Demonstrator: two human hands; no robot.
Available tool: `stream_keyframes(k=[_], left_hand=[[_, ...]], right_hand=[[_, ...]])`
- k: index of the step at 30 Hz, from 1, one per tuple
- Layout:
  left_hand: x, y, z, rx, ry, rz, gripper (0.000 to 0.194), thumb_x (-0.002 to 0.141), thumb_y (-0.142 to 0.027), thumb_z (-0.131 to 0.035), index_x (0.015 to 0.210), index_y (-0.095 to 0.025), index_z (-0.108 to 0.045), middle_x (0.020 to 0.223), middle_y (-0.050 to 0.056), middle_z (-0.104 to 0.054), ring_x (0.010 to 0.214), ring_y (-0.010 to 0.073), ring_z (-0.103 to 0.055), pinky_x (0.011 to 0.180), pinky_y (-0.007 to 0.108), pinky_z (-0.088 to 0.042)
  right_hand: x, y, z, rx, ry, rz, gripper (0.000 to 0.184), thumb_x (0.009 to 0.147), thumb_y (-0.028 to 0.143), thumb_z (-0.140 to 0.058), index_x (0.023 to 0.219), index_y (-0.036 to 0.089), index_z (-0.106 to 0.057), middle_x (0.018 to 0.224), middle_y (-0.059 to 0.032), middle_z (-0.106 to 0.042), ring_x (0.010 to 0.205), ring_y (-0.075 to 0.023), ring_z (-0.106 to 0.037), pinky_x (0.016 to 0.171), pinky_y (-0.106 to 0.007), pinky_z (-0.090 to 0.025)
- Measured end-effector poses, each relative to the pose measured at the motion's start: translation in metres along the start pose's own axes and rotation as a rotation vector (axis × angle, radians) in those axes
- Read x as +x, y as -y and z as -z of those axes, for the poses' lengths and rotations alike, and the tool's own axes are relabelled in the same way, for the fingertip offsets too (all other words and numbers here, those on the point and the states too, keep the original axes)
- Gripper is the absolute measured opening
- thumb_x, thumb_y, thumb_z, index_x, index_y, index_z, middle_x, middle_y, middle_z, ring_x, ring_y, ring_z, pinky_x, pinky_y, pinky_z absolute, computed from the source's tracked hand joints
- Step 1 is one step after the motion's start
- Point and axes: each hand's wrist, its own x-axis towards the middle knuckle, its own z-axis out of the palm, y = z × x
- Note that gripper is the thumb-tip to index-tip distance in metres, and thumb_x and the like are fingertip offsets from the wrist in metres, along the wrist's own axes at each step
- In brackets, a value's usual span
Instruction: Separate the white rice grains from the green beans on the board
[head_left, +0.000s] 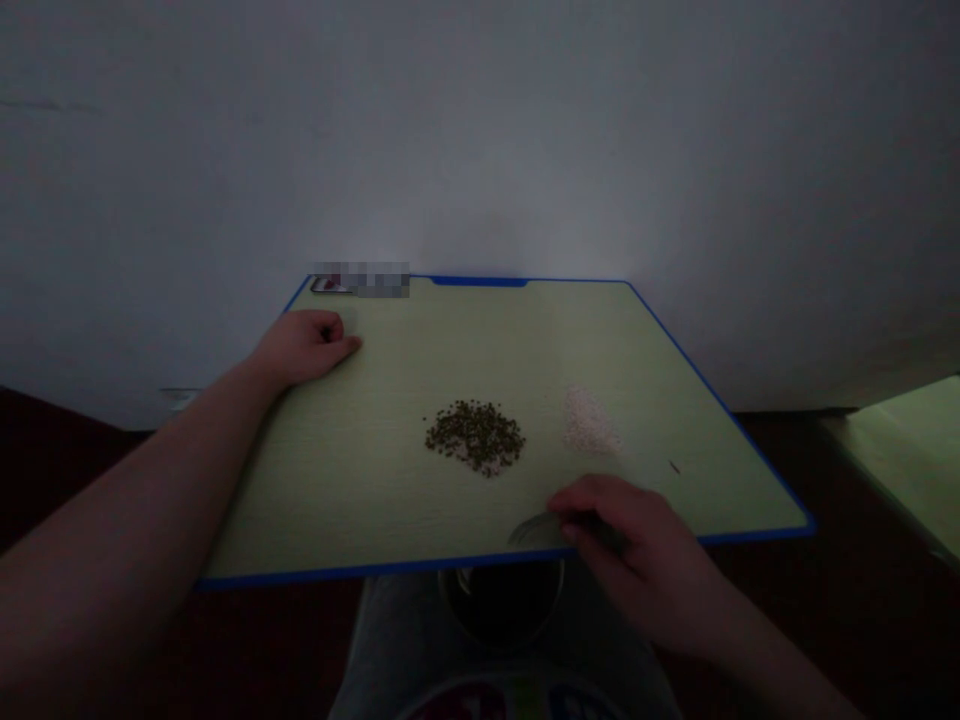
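fork (536, 528) is pinched between the thumb and fingers of my right hand (626, 545), its tines pointing left, close to the table's near edge. my left hand (306, 345) rests on the left side of the table (390, 380), fingers curled in and thumb sticking out, holding nothing i can see. the dark beans (476, 435) lie in a loose heap between my hands, with some pale grains mixed in at the near side. the white grains (590, 420) sit in a separate patch to the right, just beyond my right hand. a bowl (501, 600) is below the near edge, over my lap.
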Motion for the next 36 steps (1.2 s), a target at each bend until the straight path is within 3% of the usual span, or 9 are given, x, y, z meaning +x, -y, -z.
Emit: stream_keyframes(k=[5, 9, 13, 19, 28, 36], left_hand=[[0.0, -0.002, 0.001, -0.005, -0.001, 0.015, 0.037, 0.077, -0.055, -0.058, 0.062, -0.024, -0.046, 0.056, -0.002, -0.048, 0.061, 0.0159, -0.045, 0.062, 0.032, -0.033], [0.001, -0.002, -0.001, 0.009, -0.008, -0.005, 0.036, 0.077, -0.055, -0.057, 0.061, -0.024, -0.046, 0.055, -0.002, -0.048, 0.06, 0.0153, -0.045, 0.061, 0.031, -0.032], [0.001, -0.001, -0.001, 0.007, -0.003, 0.011, 0.037, 0.077, -0.056, -0.057, 0.062, -0.024, -0.047, 0.055, -0.002, -0.049, 0.06, 0.0152, -0.046, 0.06, 0.031, -0.033], [0.002, 0.0, -0.001, 0.011, -0.008, 0.007, 0.037, 0.078, -0.055, -0.058, 0.061, -0.024, -0.046, 0.055, -0.003, -0.048, 0.06, 0.0152, -0.045, 0.061, 0.031, -0.033], [0.002, 0.0, -0.001, 0.009, -0.002, 0.026, 0.038, 0.077, -0.058, -0.057, 0.061, -0.026, -0.046, 0.055, -0.001, -0.05, 0.06, 0.0169, -0.046, 0.061, 0.034, -0.034], [0.003, 0.004, -0.004, -0.054, -0.05, -0.029, 0.038, 0.074, -0.059, -0.057, 0.055, -0.028, -0.044, 0.054, 0.0, -0.049, 0.058, 0.0174, -0.045, 0.061, 0.037, -0.033]], right_hand=[[-0.009, 0.005, -0.018, -0.282, -0.199, 0.306, 0.023, 0.101, 0.009, -0.052, 0.11, 0.019, -0.069, 0.09, -0.0062, -0.079, 0.079, -0.0177, -0.072, 0.073, -0.028, -0.059], [-0.007, 0.013, -0.042, -0.431, -0.179, 0.453, 0.031, 0.107, 0.013, -0.042, 0.109, 0.014, -0.072, 0.098, -0.0074, -0.081, 0.083, -0.0195, -0.072, 0.079, -0.032, -0.058], [-0.004, 0.007, -0.046, -0.507, -0.183, 0.428, 0.034, 0.108, 0.014, -0.04, 0.11, 0.013, -0.074, 0.101, -0.0082, -0.082, 0.087, -0.022, -0.071, 0.08, -0.036, -0.057], [-0.012, -0.018, -0.025, -0.643, -0.246, 0.374, 0.034, 0.103, 0.008, -0.042, 0.106, 0.014, -0.075, 0.099, -0.0076, -0.082, 0.088, -0.0219, -0.07, 0.084, -0.036, -0.057], [-0.011, -0.003, -0.039, -0.547, -0.204, 0.404, 0.033, 0.104, 0.012, -0.042, 0.109, 0.014, -0.074, 0.1, -0.0085, -0.081, 0.088, -0.0219, -0.07, 0.08, -0.037, -0.056], [-0.015, -0.014, -0.022, -0.672, -0.285, 0.349, 0.033, 0.102, 0.007, -0.043, 0.109, 0.012, -0.075, 0.099, -0.0091, -0.082, 0.087, -0.0213, -0.072, 0.084, -0.035, -0.057]])
